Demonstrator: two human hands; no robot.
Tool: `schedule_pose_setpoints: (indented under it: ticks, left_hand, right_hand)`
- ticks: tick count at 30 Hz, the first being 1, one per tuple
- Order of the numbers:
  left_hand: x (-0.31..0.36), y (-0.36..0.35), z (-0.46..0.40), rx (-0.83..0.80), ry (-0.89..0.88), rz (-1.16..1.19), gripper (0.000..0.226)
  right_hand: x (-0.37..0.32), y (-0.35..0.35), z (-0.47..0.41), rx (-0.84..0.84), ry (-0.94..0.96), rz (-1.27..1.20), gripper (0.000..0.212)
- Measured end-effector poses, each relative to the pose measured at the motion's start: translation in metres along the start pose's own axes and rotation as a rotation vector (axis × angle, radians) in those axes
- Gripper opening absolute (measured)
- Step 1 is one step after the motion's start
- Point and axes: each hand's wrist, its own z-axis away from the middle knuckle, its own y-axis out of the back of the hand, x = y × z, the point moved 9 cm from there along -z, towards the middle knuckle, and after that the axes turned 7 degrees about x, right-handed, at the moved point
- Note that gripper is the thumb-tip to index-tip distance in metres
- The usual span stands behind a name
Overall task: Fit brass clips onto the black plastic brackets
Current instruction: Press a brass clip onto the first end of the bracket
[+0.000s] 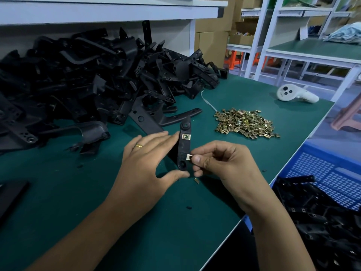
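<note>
**Two hands fitting a brass clip to a black bracket**

Two bare forearms reach in from the bottom edge over a green work mat (97, 192). The left hand (145, 163), wearing a gold ring (139, 146), holds a narrow black plastic bracket (183, 147) between thumb and fingertips, standing nearly upright just above the mat. The bracket has a round boss at each end, and one brass clip (186, 136) already sits on its upper part. The right hand (220, 163) pinches a second brass clip (189, 157) against the bracket's lower right edge.

Behind the hands, a heap of loose brass clips (247, 124) lies on the mat. A large pile of black brackets (88, 81) fills the left and rear. A white handheld controller (295, 93) rests far right. A blue mesh crate (332, 173) at lower right holds more black parts (320, 218).
</note>
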Motion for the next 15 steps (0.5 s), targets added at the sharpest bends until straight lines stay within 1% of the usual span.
schedule_pose_setpoints:
  ticks: [2,5,11,15]
  left_hand:
    - [0.000,0.000,0.000,0.000,0.005,0.030,0.080]
    - [0.001,-0.001,0.001,-0.022,0.002,0.089,0.081]
    - [0.003,-0.003,0.003,-0.041,-0.036,-0.017,0.082]
    - [0.008,-0.010,0.005,-0.107,-0.124,-0.063,0.079]
  right_hand:
    - [0.001,0.000,0.001,-0.017,-0.027,-0.030,0.005]
    - [0.003,0.001,0.001,-0.053,-0.083,-0.067,0.014]
    - [0.008,0.000,0.000,-0.071,-0.105,-0.056,0.022]
    - [0.008,0.000,0.000,-0.085,-0.098,-0.033,0.029]
